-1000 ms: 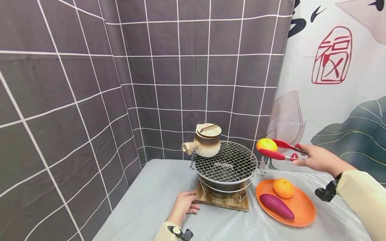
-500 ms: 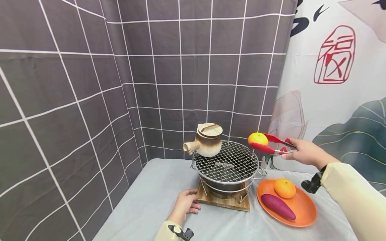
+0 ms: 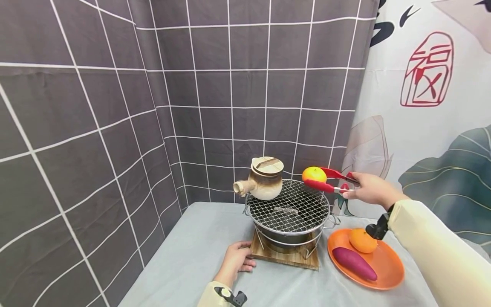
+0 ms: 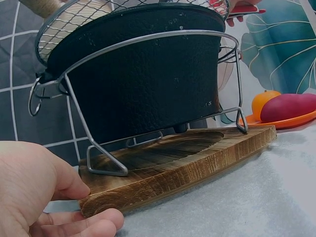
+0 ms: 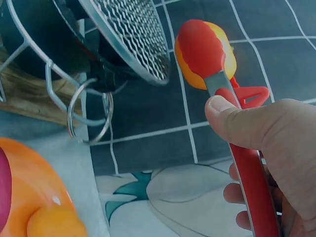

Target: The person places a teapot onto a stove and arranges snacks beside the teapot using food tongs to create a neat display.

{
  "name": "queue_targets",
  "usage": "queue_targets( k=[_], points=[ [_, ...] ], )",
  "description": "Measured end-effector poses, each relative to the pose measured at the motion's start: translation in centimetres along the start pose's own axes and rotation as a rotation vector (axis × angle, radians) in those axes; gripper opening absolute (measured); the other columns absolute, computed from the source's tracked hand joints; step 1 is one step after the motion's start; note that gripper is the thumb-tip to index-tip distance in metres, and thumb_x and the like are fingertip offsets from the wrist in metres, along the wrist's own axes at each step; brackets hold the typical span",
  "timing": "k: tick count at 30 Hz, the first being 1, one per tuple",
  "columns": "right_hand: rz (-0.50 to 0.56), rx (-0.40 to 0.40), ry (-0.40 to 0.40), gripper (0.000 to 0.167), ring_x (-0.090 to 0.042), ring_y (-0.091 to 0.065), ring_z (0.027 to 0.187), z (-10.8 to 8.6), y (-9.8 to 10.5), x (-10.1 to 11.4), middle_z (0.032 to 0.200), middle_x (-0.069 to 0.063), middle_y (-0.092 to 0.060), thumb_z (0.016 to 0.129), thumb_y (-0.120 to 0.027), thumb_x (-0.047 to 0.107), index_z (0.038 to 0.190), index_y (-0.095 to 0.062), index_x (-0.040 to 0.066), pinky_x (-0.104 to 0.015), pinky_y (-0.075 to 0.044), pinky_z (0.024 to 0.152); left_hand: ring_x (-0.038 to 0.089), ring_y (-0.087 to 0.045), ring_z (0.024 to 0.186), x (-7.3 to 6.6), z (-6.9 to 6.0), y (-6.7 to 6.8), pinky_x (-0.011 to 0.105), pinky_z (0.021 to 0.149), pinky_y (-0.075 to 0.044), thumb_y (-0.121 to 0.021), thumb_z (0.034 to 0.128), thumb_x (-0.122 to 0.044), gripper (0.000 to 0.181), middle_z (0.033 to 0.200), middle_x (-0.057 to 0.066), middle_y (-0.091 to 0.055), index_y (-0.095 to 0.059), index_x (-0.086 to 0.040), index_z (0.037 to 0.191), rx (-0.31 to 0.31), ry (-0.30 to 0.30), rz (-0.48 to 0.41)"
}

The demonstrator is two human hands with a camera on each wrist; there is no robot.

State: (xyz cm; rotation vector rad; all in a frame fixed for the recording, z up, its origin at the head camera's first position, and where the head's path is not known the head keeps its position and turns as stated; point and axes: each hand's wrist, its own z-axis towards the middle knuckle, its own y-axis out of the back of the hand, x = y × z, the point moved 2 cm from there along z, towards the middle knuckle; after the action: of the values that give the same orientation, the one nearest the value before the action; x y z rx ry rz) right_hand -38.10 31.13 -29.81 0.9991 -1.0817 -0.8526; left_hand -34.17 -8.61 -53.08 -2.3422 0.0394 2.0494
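One orange (image 3: 312,174) hangs near the grill's (image 3: 307,209) right rear, not yet set down, pinched in tongs (image 3: 324,186) gripped by a person's right hand (image 3: 370,189); a second orange (image 3: 361,240) and sweet potato (image 3: 354,263) sit on the plate (image 3: 391,268), left hand (image 3: 232,260) gripping the wooden board (image 3: 285,258). Tongs have swung left since moments earlier.

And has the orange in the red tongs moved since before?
Yes. The orange in the red tongs moved left in the head view, closer to the pot, which stayed put on the grill.
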Motion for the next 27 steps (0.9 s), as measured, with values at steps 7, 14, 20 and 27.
queue_targets(
  k=[7,14,20,27],
  points=[
    [-0.007,-0.005,0.022,0.087,-0.05,-0.059,0.104,0.7,-0.7,1.2,0.12,-0.038,-0.059,0.085,-0.078,0.037,0.138,-0.041,-0.021,-0.071,-0.046,0.094,0.013,-0.065,0.054,0.0,0.0,0.1,0.024,0.045,-0.056,-0.056,0.0898,-0.003,0.042,0.079,0.012,-0.064,-0.058,0.009,0.13,-0.002,0.001,0.002],
    [-0.014,0.003,0.034,0.087,-0.047,-0.06,0.101,1.3,-1.2,2.5,0.116,-0.036,-0.062,0.084,-0.08,0.036,0.137,-0.042,-0.021,-0.068,-0.049,0.093,0.012,-0.065,0.054,0.2,0.1,0.1,0.023,0.045,-0.056,-0.057,0.0894,-0.003,0.042,0.079,0.012,-0.064,-0.058,0.009,0.13,-0.003,-0.001,-0.003],
    [-0.035,0.011,0.029,0.089,-0.05,-0.059,0.108,1.7,-1.9,3.0,0.124,-0.039,-0.058,0.085,-0.078,0.038,0.14,-0.039,-0.021,-0.07,-0.046,0.097,0.012,-0.065,0.054,0.1,0.1,0.0,0.023,0.045,-0.056,-0.057,0.0896,-0.003,0.042,0.078,0.012,-0.064,-0.058,0.008,0.13,-0.004,0.002,-0.005],
    [-0.044,0.027,0.028,0.088,-0.043,-0.062,0.098,2.0,-2.2,3.4,0.116,-0.034,-0.063,0.084,-0.079,0.038,0.139,-0.041,-0.021,-0.067,-0.049,0.093,0.013,-0.065,0.054,0.1,0.0,0.0,0.023,0.045,-0.056,-0.057,0.0898,-0.003,0.042,0.079,0.012,-0.064,-0.058,0.008,0.13,-0.003,-0.003,-0.006]
  ],
)
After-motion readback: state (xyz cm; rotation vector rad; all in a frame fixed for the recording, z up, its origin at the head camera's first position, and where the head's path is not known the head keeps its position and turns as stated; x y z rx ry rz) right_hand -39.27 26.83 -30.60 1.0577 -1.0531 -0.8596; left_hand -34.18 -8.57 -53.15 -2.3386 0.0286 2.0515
